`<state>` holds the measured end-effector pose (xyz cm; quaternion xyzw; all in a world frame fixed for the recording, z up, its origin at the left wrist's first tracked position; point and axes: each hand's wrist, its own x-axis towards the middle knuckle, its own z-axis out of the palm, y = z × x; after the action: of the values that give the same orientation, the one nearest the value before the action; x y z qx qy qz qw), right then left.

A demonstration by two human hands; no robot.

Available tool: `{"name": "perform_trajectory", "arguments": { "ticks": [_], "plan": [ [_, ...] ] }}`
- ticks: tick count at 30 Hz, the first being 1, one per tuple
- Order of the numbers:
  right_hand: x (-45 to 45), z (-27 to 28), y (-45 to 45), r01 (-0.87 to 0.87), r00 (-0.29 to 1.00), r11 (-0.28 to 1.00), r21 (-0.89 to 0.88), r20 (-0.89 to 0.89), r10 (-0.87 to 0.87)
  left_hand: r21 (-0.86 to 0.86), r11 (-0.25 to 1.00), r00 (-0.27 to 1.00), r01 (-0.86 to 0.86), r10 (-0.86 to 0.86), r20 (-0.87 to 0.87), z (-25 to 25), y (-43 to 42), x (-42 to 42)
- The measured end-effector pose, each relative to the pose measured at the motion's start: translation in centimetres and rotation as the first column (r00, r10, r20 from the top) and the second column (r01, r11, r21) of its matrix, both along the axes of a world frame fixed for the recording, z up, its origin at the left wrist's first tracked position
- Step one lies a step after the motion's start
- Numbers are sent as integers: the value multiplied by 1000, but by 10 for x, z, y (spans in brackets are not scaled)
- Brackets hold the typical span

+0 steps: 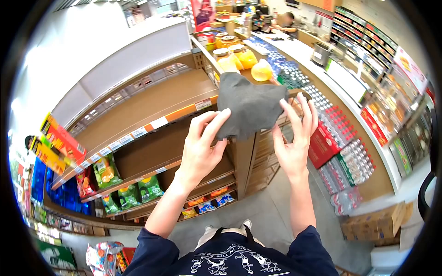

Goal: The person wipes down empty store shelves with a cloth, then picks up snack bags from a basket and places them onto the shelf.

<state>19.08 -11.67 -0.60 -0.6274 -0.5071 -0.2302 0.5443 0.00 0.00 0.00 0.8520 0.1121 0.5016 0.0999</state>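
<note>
As left hand [202, 149] and right hand [296, 138] pinch at eight and four o'clock, that limp, angular grey cloth [251, 105] looks light, best edge-held!

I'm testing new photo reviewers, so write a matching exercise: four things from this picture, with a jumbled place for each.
1. Cloth
2. Shoes
3. Green bags
4. Price tags

A. On shelf edges
B. On the floor
C. Between left hand and right hand
D. Under the top shelf

Pairs: 1-C, 2-B, 3-D, 4-A
</note>
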Motion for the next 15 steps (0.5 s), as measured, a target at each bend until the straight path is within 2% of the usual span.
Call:
{"name": "perform_trajectory", "arguments": {
  "ticks": [2,3,5,11,15],
  "plan": [
    [-9,5,10,-54,992,998,11,115,53,63,996,998,-55,56,-6,13,-2,-12],
    [26,11,2,-78,986,996,-33,142,82,18,997,997,-81,80,21,8,-13,19],
    [30,16,12,-157,970,987,47,193,145,131,985,993,-115,111,41,17,-9,16],
    [20,36,5,-351,921,928,125,225,318,222,959,980,-177,150,134,30,-31,1],
    [-9,34,-8,-542,828,837,76,216,517,162,967,962,-196,158,225,30,-57,-34]
  ]
}}
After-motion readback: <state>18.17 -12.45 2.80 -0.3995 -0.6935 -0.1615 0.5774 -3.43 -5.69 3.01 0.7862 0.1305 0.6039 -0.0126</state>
